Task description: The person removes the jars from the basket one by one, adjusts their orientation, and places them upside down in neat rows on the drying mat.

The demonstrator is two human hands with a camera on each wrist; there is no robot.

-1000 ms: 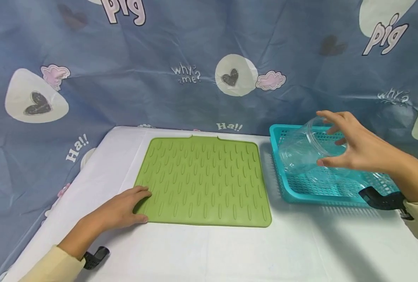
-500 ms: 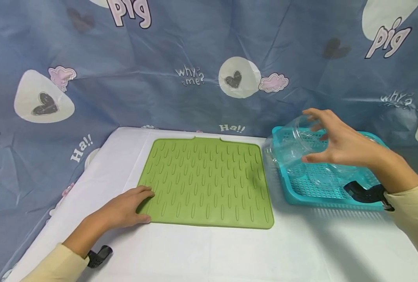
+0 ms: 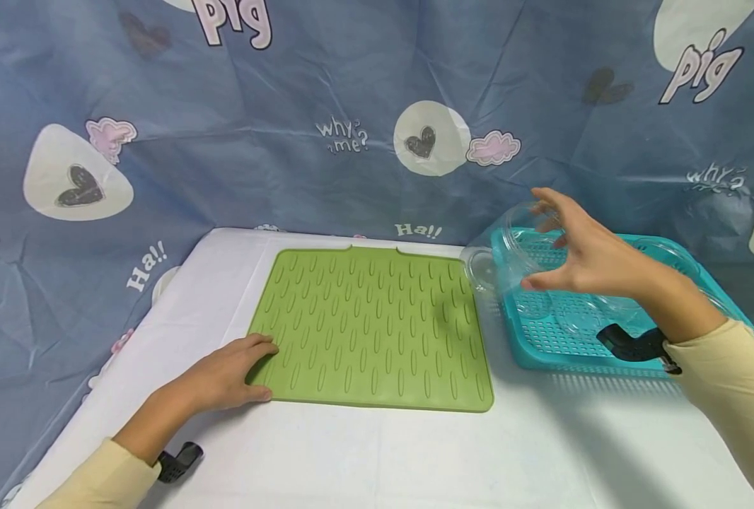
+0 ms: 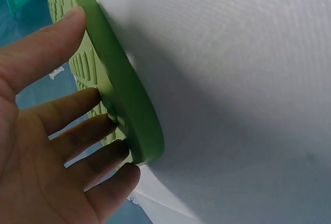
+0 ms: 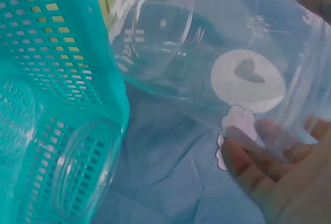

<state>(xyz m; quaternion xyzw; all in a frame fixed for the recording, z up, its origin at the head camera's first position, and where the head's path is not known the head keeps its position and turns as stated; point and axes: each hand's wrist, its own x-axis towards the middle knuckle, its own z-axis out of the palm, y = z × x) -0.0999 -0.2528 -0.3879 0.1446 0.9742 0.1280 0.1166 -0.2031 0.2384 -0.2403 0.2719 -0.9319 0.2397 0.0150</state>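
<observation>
My right hand [image 3: 596,258] grips a clear plastic jar [image 3: 501,258] around its mouth end, thumb on the near side and fingers on the far side. The jar lies tilted in the air, its round base pointing left, over the left rim of the turquoise basket [image 3: 574,362]. In the right wrist view, the see-through jar body [image 5: 201,48] shows the backdrop through it. My left hand [image 3: 224,375] rests at the near left corner of the green ridged mat [image 3: 370,332]. Its thumb and fingertips touch the mat's edge, as the left wrist view shows.
Inside the basket lie several clear round plastic pieces, one of them a ring-like piece [image 5: 85,169] near the basket wall. A white cloth [image 3: 434,452] covers the table. Behind it rises a blue printed backdrop [image 3: 256,162].
My right hand has carried the jar left, from above the basket to its left rim near the mat. The left hand keeps its place on the mat.
</observation>
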